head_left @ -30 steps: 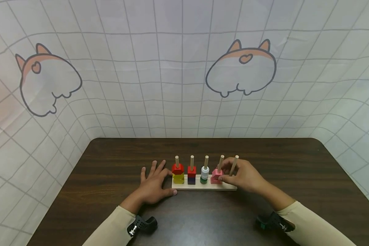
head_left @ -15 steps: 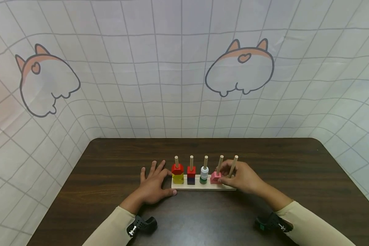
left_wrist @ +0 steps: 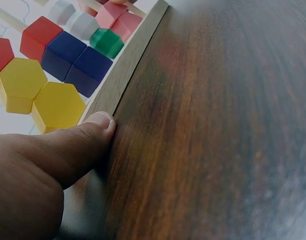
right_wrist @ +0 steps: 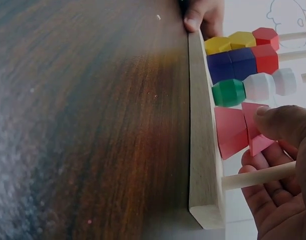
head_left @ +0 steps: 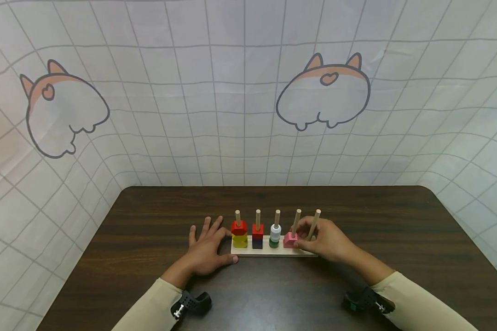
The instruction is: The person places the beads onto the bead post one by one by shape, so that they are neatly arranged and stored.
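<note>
A pale wooden peg board (head_left: 273, 252) bears a row of upright pegs. My left hand (head_left: 207, 253) has its thumb on the front edge and its index finger at the back corner of the left end, its other fingers spread on the table. With thumb and fingers my right hand (head_left: 329, 239) pinches the upper pink block (right_wrist: 258, 132) on the fourth peg. Close against it is a lower pink block (right_wrist: 230, 131), at a different turn. The rightmost peg (head_left: 314, 225) bears no block and passes beside my right fingers. Some of those fingers are hidden behind the pegs.
Yellow blocks (left_wrist: 22, 85) topped by a red one fill the first peg. Dark blue blocks (left_wrist: 76, 62) lie beneath a red block (left_wrist: 40, 37) on the second. The third holds a green block (right_wrist: 229, 93) under white ones (right_wrist: 259, 86). A dark wooden table (head_left: 157, 207) supports everything.
The upper pink block has slid a little down the fourth peg toward the lower one, with my right fingers still on it. My left hand stays in place.
</note>
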Action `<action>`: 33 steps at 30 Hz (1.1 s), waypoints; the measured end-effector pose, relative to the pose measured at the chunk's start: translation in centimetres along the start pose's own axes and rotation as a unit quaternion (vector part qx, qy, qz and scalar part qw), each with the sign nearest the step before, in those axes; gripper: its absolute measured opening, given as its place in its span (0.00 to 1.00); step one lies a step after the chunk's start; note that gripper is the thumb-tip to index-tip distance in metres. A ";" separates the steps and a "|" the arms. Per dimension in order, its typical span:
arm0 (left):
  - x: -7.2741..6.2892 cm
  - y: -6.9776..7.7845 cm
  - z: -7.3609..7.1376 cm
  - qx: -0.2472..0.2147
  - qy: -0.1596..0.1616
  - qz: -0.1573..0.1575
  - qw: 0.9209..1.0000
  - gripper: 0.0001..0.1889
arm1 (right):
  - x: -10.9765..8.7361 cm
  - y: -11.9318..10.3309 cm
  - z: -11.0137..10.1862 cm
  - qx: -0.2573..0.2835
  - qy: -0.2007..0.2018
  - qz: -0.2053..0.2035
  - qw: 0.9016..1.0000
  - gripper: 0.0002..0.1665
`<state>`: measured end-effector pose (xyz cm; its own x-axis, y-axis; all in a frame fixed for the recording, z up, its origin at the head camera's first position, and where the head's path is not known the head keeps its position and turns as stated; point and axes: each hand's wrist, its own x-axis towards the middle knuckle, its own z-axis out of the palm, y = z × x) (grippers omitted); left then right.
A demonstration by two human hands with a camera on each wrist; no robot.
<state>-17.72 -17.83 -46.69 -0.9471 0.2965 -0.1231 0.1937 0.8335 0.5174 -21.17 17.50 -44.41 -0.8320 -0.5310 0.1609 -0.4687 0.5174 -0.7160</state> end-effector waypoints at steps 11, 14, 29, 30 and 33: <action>-0.2 0.0 0.0 0.006 0.002 0.001 1.000 0.28 | -0.6 -0.1 -0.2 0.008 0.010 -0.003 1.000 0.16; -0.3 0.1 0.0 0.006 0.003 0.002 1.000 0.29 | -0.9 -0.1 -0.2 0.008 0.014 0.001 1.000 0.17; -0.6 -0.2 0.3 0.013 0.012 0.011 1.000 0.30 | -2.0 -0.2 -0.1 0.004 0.027 0.012 1.000 0.18; -0.7 -0.2 0.4 0.016 0.015 0.011 1.000 0.30 | -2.1 -0.2 -0.1 0.005 0.026 0.013 1.000 0.18; -0.9 -0.1 0.4 0.022 0.030 0.013 0.999 0.31 | -2.3 -0.1 -0.1 0.004 0.023 0.014 1.000 0.18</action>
<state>-16.77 -17.98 -46.97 -0.9549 0.2911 -0.0591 0.2279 0.8456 0.4827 -19.23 18.69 -44.62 -0.8576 -0.4851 0.1710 -0.4423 0.5257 -0.7266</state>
